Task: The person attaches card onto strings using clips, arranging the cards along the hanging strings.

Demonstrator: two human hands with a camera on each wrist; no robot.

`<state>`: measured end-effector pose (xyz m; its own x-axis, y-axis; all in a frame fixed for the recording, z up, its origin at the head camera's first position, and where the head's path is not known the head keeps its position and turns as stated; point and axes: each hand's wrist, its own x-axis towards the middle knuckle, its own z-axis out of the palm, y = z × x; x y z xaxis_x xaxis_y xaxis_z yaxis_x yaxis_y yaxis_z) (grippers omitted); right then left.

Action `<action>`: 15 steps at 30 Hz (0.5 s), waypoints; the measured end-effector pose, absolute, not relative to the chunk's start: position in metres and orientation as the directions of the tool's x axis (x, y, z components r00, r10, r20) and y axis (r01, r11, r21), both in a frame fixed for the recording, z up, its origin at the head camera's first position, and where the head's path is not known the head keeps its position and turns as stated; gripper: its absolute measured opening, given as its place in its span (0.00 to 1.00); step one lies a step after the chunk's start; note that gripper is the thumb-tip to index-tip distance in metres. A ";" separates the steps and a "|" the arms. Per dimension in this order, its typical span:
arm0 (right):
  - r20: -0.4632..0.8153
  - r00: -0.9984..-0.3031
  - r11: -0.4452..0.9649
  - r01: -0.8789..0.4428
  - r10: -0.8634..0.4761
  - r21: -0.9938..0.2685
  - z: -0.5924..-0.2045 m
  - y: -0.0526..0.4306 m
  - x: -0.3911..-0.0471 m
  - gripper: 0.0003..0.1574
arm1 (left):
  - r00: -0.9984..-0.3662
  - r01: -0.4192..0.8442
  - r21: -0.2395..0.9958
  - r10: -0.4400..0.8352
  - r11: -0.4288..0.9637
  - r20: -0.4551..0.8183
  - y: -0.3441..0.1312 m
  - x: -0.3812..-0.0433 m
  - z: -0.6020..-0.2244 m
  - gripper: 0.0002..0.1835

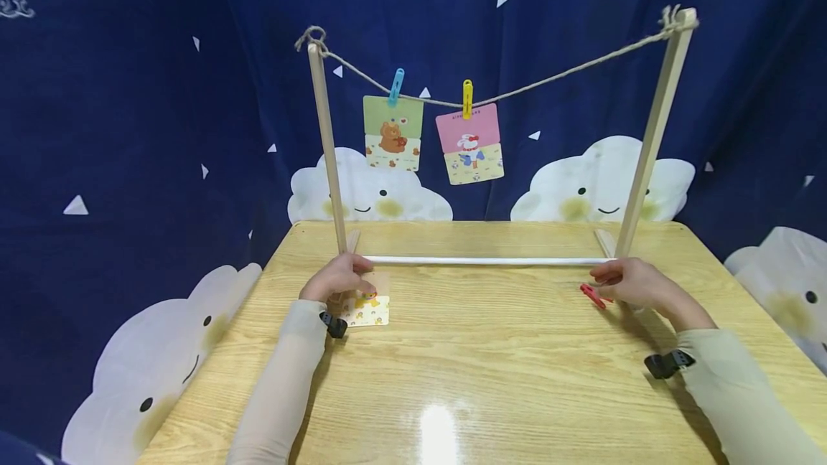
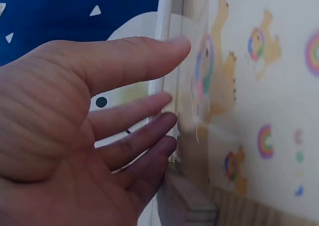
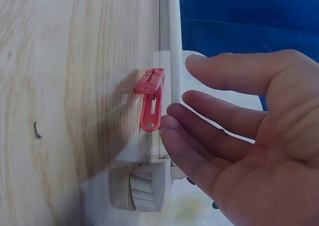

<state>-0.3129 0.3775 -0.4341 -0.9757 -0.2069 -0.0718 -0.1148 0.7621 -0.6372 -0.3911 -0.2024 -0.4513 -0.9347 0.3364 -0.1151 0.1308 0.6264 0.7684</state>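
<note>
At right, a bare right hand (image 1: 636, 284), relaxed, thumb parted from loosely bent fingers, gripping nothing. Just beside its fingertips, a red plastic clothespin (image 1: 592, 296) on the yellowish wood-grain tabletop (image 1: 491, 357); contact with the skin impossible to tell. Slanting in the head view from back left to front right along its long axis.

At left, a bare left hand (image 1: 339, 278), also relaxed and parted, gripping nothing, by a pale card (image 1: 370, 314) printed with yellow animals. On the tabletop, patterned half toward the person; far half hard to make out, left side partly hidden by the hand.

Near both hands, a slim white rod (image 1: 478, 260) between wooden posts (image 1: 328, 149). Above, sagging twine (image 1: 575, 70) with a green-and-cream bear card (image 1: 393, 136) under a blue clothespin (image 1: 396, 88) and a pink-and-yellow rabbit card (image 1: 474, 171) under a yellow clothespin (image 1: 467, 100).
</note>
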 end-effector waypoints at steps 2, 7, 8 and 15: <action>-0.085 -0.973 0.771 -0.115 -0.214 -0.626 -0.434 0.378 -0.314 0.35 | -0.928 0.143 0.760 0.352 0.635 -0.120 -0.204 -0.391 -0.451 0.36; -0.107 -0.967 0.777 -0.116 -0.229 -0.619 -0.437 0.379 -0.316 0.38 | -0.922 0.157 0.735 0.365 0.660 -0.131 -0.205 -0.389 -0.450 0.37; -0.113 -0.966 0.776 -0.114 -0.231 -0.620 -0.438 0.380 -0.317 0.38 | -0.921 0.160 0.732 0.368 0.662 -0.131 -0.204 -0.389 -0.450 0.36; -0.127 -0.961 0.779 -0.117 -0.246 -0.617 -0.441 0.384 -0.318 0.36 | -0.922 0.181 0.700 0.368 0.691 -0.124 -0.203 -0.391 -0.451 0.34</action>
<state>-0.3179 0.3838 -0.4411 -0.9610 -0.2456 -0.1271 -0.1174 0.7785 -0.6166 -0.3915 -0.2033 -0.4511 -0.9216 0.3677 -0.1243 0.1813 0.6910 0.6998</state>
